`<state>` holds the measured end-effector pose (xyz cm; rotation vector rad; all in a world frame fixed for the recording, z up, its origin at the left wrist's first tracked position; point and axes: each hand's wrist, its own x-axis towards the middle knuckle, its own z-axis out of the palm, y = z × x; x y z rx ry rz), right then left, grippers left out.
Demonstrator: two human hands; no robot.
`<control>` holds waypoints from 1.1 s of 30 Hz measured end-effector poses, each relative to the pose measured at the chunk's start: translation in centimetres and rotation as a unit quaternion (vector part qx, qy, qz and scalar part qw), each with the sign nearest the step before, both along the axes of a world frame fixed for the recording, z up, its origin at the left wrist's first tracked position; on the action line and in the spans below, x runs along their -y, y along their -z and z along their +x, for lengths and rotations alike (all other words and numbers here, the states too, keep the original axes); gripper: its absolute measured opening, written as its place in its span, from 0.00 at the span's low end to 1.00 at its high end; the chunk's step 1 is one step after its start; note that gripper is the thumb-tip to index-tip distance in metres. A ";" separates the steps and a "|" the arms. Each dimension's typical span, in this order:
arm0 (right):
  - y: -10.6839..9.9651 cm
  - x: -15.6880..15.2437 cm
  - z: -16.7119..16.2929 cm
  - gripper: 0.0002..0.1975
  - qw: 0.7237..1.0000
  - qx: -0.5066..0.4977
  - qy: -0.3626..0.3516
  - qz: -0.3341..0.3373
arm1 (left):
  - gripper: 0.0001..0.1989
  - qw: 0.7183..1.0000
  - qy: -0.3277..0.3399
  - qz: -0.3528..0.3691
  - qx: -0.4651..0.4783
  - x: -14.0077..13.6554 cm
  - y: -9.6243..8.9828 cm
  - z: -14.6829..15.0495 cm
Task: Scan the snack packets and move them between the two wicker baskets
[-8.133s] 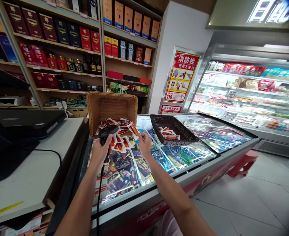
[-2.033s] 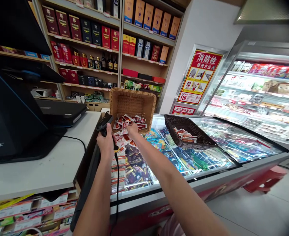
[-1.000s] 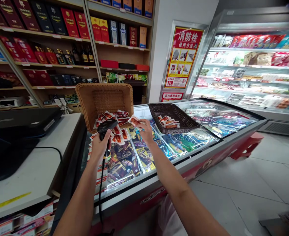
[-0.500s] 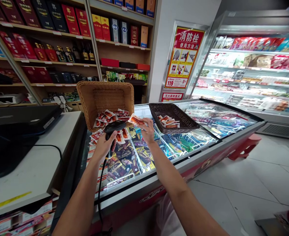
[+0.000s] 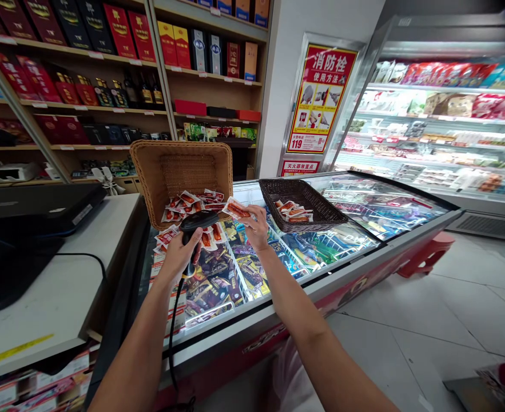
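Observation:
My left hand (image 5: pixel 181 252) is wrapped round the handle of a black barcode scanner (image 5: pixel 201 220), whose cable hangs down toward me. In front of the scanner's head, my right hand (image 5: pixel 256 228) pinches a small packaged sausage (image 5: pixel 237 209) by its right end. Behind the scanner, a tan wicker basket (image 5: pixel 179 150) tilts on its side with several sausage packets (image 5: pixel 187 200) at its opening. More packets (image 5: pixel 211 236) lie on the freezer glass below it. To the right of my right hand, a dark brown basket (image 5: pixel 321 201) holds several similar packets (image 5: pixel 294 212).
The baskets rest on a glass-topped chest freezer (image 5: pixel 342 269) filled with packaged goods. A white counter (image 5: pixel 63 280) with a black machine (image 5: pixel 33 212) stands at the left. A red stool (image 5: pixel 428 254) is on the floor at the right, near a refrigerated display (image 5: pixel 441 143).
The sausage packet in my right hand has turned slightly, its face now more toward me. My left hand still holds the scanner in nearly the same place; the view shifted a little.

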<state>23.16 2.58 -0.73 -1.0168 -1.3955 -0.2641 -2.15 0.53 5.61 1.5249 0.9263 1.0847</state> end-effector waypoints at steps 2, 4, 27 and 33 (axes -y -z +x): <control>0.0 0.1 0.1 0.18 1.000 0.005 -0.011 0.005 | 0.26 1.000 0.001 -0.006 0.005 0.0 0.0 0.0; 0.0 0.2 0.1 0.19 1.000 0.007 -0.012 0.007 | 0.27 1.000 0.004 -0.014 0.007 0.0 -0.1 0.0; -0.1 0.7 0.5 0.19 1.000 0.016 -0.026 -0.006 | 0.30 0.996 0.015 -0.087 0.025 0.0 -1.5 -1.8; -0.3 0.8 0.4 0.20 0.999 0.026 -0.028 0.014 | 0.30 0.997 0.013 -0.078 0.003 0.4 -1.6 -1.7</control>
